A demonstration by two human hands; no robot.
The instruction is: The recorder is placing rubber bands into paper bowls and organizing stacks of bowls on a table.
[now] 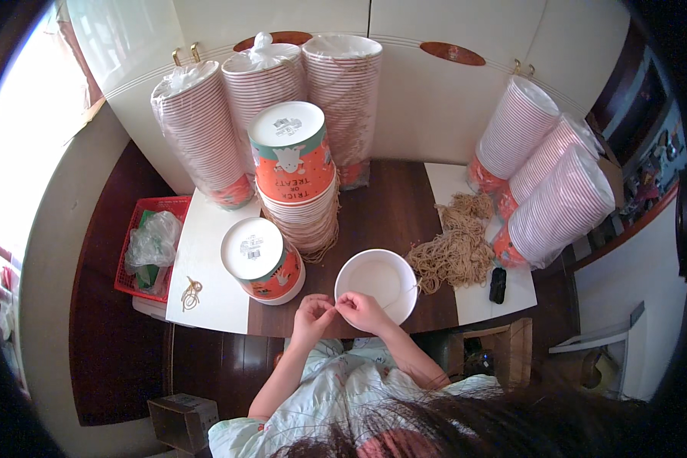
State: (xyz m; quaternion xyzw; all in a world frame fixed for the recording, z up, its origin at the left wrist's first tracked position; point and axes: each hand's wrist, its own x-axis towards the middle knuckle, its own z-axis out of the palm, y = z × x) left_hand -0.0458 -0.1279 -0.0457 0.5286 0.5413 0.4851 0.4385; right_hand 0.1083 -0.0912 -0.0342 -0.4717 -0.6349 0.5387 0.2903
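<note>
A white paper bucket [375, 275] stands upright with its mouth up at the front edge of the table. My left hand [313, 314] is just left of its rim, fingers pinched together. Over the near rim, my right hand [362, 311] also pinches, its fingertips meeting those of the left. What lies between the fingertips is too small to make out. A thin pale cord shows at the bucket's right rim. To the right lies a heap of tan cords [458, 248]. Left of my hands, an orange and green bucket [253, 250] sits upside down.
Behind it rises an upturned bucket stack [294, 172] with cords hanging round it. Tall plastic-wrapped bucket stacks [202, 130] stand at the back left, others [553, 202] at the right. A black bundle [498, 285], a small cord coil [191, 294] and a red basket [136, 221] are nearby.
</note>
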